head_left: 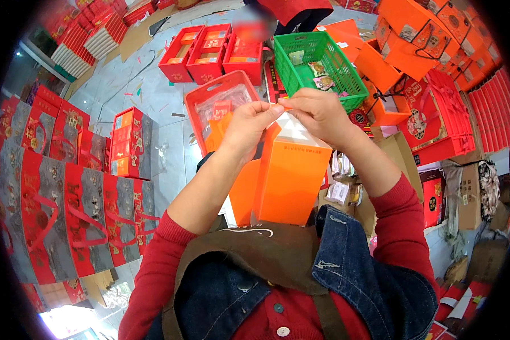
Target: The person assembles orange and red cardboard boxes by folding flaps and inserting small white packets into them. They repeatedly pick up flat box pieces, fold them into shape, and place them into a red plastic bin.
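An orange cardboard box (293,180) stands upright against my apron, its white-lined top open. At the far edge of that opening, the thumb and fingers of my left hand (249,126) are pinched on the box's flap. From the other side my right hand (323,118) grips the same edge, its fingertips almost touching those of the left. A small orange-yellow bit shows between the fingers; my hands partly hide it. Another orange box panel (244,192) is just left of the box. The box's inside is mostly hidden.
Beyond my hands are a red plastic bin (194,107) and a green crate (345,71) holding small packets. Red gift boxes (209,55) stand behind them. Rows of grey-red gift bags (85,215) line the left. Orange boxes (416,39) are piled at right. A person (292,11) is opposite.
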`<state>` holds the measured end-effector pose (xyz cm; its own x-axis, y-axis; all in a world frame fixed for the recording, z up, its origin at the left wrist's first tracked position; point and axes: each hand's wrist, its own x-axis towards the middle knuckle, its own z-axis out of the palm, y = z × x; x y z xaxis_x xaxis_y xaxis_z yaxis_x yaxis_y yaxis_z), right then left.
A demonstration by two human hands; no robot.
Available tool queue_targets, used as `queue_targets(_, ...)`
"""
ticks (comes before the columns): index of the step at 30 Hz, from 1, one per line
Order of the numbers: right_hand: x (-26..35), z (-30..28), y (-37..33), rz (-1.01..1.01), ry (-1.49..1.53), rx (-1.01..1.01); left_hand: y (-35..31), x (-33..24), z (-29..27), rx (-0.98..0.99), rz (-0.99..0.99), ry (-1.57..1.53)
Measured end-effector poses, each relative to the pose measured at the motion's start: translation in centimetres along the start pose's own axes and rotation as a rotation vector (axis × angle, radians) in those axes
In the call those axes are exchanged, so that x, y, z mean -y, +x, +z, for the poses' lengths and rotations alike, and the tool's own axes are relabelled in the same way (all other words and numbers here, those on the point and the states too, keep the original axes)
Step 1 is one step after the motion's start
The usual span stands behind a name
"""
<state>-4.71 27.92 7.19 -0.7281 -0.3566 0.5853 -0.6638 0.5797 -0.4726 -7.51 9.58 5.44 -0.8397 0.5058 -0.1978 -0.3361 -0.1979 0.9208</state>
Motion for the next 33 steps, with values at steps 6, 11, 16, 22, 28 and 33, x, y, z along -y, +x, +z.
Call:
queue_targets(6, -0.3, -1.9, 0.3, 0.654, 0.563, 0.167, -0.8, -0.9, 0.0, -0.067, 0.042, 0.072)
queue_targets(11, -0.3, -0.6, -0.1, 0.531, 0.342, 0.058, -0.7, -0.4, 0.3, -0.069, 0.114, 0.049)
queue_targets(16, -0.2, -1.5, -0.4, 0.563, 0.485, 0.145, -0.7, 0.1, -0.1, -0.046, 0.058, 0.1)
queue_targets(22, 0.2, -1.7, -1.1, 0.677, 0.655, 0.105, -4.9, 2.1, 0.5, -0.046, 0.47, 0.507)
queue_targets(28, 1.8, -1.1, -1.4, 0.7, 1.155, 0.163, -5.7, 2.6, -0.6, 0.161, 0.334, 0.127)
queue_targets(33, 3.6, -1.7, -1.4, 0.567, 1.068, 0.31, -6.3, 2.9, -2.1, 0.246, 0.314, -0.033)
